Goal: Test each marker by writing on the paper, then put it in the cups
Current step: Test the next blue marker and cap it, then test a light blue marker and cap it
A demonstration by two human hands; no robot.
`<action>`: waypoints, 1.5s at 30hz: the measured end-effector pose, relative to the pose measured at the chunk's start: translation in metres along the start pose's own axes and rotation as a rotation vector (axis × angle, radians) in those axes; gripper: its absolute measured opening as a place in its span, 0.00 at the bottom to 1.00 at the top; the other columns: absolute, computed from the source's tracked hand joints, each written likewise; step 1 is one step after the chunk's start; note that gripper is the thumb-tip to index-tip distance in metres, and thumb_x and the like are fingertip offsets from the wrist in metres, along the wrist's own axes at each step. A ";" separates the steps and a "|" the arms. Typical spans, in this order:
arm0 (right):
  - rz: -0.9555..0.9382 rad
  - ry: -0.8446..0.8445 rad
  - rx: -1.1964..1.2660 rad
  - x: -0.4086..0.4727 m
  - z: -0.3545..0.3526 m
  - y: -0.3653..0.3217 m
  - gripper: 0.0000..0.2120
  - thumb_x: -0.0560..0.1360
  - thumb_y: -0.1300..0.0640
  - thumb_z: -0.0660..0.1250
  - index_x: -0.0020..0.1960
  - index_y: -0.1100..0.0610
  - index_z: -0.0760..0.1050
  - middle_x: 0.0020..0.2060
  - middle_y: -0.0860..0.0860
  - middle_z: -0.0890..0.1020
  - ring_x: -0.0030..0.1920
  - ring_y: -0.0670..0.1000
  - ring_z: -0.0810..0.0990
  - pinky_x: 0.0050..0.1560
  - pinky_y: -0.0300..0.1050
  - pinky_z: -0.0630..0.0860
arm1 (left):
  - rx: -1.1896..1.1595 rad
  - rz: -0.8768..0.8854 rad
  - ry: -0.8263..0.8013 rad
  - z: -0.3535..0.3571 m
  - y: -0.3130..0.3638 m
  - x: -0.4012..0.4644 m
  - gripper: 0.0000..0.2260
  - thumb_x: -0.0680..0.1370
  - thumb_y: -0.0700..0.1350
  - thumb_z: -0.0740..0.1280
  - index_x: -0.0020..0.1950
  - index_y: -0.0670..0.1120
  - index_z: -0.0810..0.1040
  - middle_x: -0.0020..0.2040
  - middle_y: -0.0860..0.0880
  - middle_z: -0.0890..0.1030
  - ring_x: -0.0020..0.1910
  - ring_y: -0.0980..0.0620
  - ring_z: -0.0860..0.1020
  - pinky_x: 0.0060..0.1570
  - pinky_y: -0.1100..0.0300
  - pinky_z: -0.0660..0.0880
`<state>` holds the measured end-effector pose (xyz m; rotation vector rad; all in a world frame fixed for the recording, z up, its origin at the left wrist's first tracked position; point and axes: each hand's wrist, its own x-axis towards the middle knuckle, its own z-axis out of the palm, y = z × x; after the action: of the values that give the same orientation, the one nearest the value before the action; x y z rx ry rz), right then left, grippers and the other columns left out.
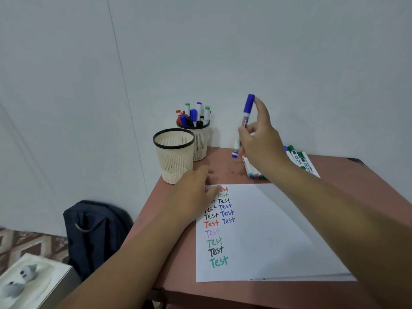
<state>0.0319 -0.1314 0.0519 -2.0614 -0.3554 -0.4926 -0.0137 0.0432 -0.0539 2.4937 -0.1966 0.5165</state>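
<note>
Right hand [260,141] pinches a capped blue-and-white marker [246,117] upright, clear of the table, likely bound for a cup. Left hand [196,186] lies flat, pinning the white paper sheet [267,230] against sliding. Just beyond it: an empty cream mesh cup [174,157], then a marker-filled cup [200,141]. Untested markers [298,159] wait beneath the right hand.

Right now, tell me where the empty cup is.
In the head view, the empty cup stands at the table's far left corner, in front of the marker-filled cup, just beyond the left hand.
</note>
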 end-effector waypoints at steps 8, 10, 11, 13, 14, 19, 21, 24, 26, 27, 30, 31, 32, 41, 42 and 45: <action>-0.245 -0.059 0.092 0.072 0.021 -0.042 0.37 0.80 0.64 0.65 0.81 0.47 0.50 0.39 0.61 0.83 0.31 0.53 0.85 0.42 0.50 0.85 | 0.007 0.029 0.007 -0.001 0.002 0.000 0.17 0.77 0.57 0.71 0.62 0.52 0.76 0.50 0.60 0.77 0.52 0.58 0.74 0.52 0.59 0.74; -0.313 -0.001 0.070 0.086 0.033 -0.045 0.32 0.80 0.64 0.64 0.78 0.50 0.55 0.41 0.60 0.83 0.34 0.54 0.84 0.43 0.51 0.84 | 0.004 0.021 0.013 -0.001 0.002 0.000 0.18 0.77 0.57 0.70 0.63 0.52 0.75 0.51 0.58 0.78 0.53 0.58 0.73 0.53 0.57 0.75; -0.340 0.026 0.045 0.092 0.038 -0.047 0.28 0.80 0.64 0.64 0.76 0.52 0.58 0.43 0.59 0.83 0.36 0.54 0.84 0.44 0.51 0.83 | 0.002 0.019 0.015 -0.001 0.003 0.000 0.18 0.77 0.57 0.71 0.64 0.52 0.74 0.51 0.57 0.78 0.53 0.58 0.73 0.53 0.57 0.75; -0.373 0.067 0.009 0.101 0.048 -0.048 0.23 0.81 0.64 0.63 0.73 0.54 0.61 0.45 0.58 0.82 0.38 0.54 0.84 0.42 0.47 0.82 | -0.004 0.018 0.010 -0.001 0.003 0.000 0.19 0.77 0.56 0.70 0.65 0.52 0.73 0.51 0.58 0.77 0.53 0.58 0.72 0.54 0.57 0.75; -0.382 0.075 0.008 0.104 0.053 -0.048 0.22 0.81 0.64 0.63 0.72 0.54 0.61 0.45 0.57 0.82 0.37 0.54 0.84 0.41 0.46 0.81 | -0.009 0.020 0.006 -0.001 0.002 0.000 0.19 0.77 0.56 0.70 0.65 0.52 0.73 0.51 0.58 0.76 0.53 0.58 0.72 0.54 0.57 0.75; -0.349 0.029 -0.038 0.111 0.072 -0.033 0.21 0.81 0.63 0.64 0.71 0.53 0.63 0.44 0.55 0.82 0.40 0.52 0.83 0.41 0.44 0.81 | -0.023 0.029 0.007 -0.001 0.003 0.000 0.18 0.77 0.54 0.71 0.65 0.52 0.73 0.50 0.59 0.75 0.53 0.58 0.72 0.54 0.57 0.75; -0.340 -0.044 -0.148 0.110 0.078 -0.021 0.19 0.81 0.61 0.65 0.70 0.53 0.68 0.52 0.54 0.82 0.47 0.52 0.82 0.47 0.46 0.81 | -0.027 0.039 0.005 -0.001 0.003 0.000 0.18 0.77 0.54 0.71 0.64 0.51 0.74 0.49 0.61 0.73 0.54 0.58 0.72 0.54 0.58 0.74; -0.363 -0.064 -0.366 0.111 0.084 -0.001 0.11 0.81 0.58 0.65 0.62 0.52 0.80 0.66 0.51 0.72 0.63 0.53 0.73 0.55 0.50 0.76 | -0.027 0.051 0.004 -0.001 0.002 0.001 0.17 0.77 0.53 0.71 0.64 0.51 0.74 0.48 0.62 0.72 0.54 0.58 0.71 0.54 0.59 0.74; -0.332 -0.099 -0.433 0.109 0.084 0.006 0.13 0.81 0.57 0.64 0.63 0.48 0.81 0.69 0.50 0.69 0.63 0.53 0.71 0.55 0.52 0.77 | -0.019 0.055 0.002 -0.002 0.003 0.001 0.17 0.78 0.53 0.71 0.64 0.51 0.74 0.47 0.62 0.72 0.53 0.59 0.70 0.51 0.61 0.72; -0.340 -0.130 -0.462 0.106 0.082 0.009 0.16 0.81 0.57 0.64 0.66 0.46 0.80 0.70 0.50 0.68 0.64 0.54 0.70 0.55 0.53 0.77 | -0.014 0.057 0.005 -0.002 0.003 0.001 0.17 0.78 0.53 0.71 0.64 0.50 0.74 0.47 0.62 0.72 0.52 0.59 0.70 0.51 0.62 0.71; -0.458 -0.200 -0.555 0.095 0.067 0.013 0.22 0.81 0.63 0.65 0.73 0.48 0.74 0.72 0.53 0.66 0.68 0.57 0.69 0.58 0.53 0.76 | -0.014 0.038 -0.001 -0.002 0.004 0.002 0.17 0.77 0.55 0.71 0.62 0.51 0.74 0.48 0.60 0.74 0.52 0.58 0.71 0.50 0.60 0.72; -0.481 -0.223 -0.562 0.090 0.059 0.014 0.24 0.81 0.63 0.66 0.74 0.48 0.72 0.72 0.53 0.67 0.68 0.57 0.69 0.59 0.54 0.76 | -0.022 0.028 -0.010 -0.003 0.004 0.002 0.17 0.77 0.57 0.71 0.61 0.52 0.74 0.47 0.62 0.73 0.52 0.58 0.72 0.50 0.60 0.73; -0.480 -0.261 -0.566 0.086 0.050 0.015 0.24 0.81 0.62 0.65 0.75 0.48 0.72 0.71 0.53 0.69 0.69 0.57 0.69 0.61 0.55 0.76 | -0.035 0.020 -0.019 -0.003 0.005 0.001 0.17 0.76 0.58 0.70 0.60 0.53 0.74 0.47 0.63 0.73 0.52 0.58 0.72 0.51 0.59 0.74; -0.083 -0.829 -1.003 0.056 -0.010 0.059 0.23 0.75 0.33 0.66 0.70 0.32 0.72 0.69 0.51 0.69 0.73 0.57 0.61 0.70 0.56 0.65 | 0.030 0.055 -0.092 -0.009 0.011 -0.002 0.18 0.74 0.59 0.70 0.61 0.57 0.74 0.51 0.62 0.75 0.55 0.58 0.73 0.55 0.53 0.76; -0.081 -0.861 -1.038 0.050 -0.014 0.062 0.23 0.76 0.34 0.65 0.71 0.32 0.71 0.70 0.51 0.68 0.75 0.56 0.59 0.70 0.56 0.63 | 0.026 0.055 -0.098 -0.009 0.011 -0.002 0.18 0.75 0.58 0.70 0.62 0.57 0.74 0.51 0.63 0.75 0.56 0.58 0.73 0.56 0.53 0.76; -0.111 -0.866 -1.103 0.040 -0.017 0.076 0.23 0.71 0.30 0.62 0.66 0.30 0.72 0.67 0.51 0.71 0.72 0.59 0.64 0.64 0.56 0.66 | 0.007 0.045 -0.125 -0.009 0.011 -0.001 0.18 0.75 0.58 0.71 0.62 0.58 0.73 0.51 0.64 0.74 0.57 0.57 0.73 0.57 0.53 0.76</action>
<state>0.0970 -0.1817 0.0227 -3.2923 -0.8303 0.2885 -0.0198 0.0388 -0.0419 2.5354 -0.3006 0.3799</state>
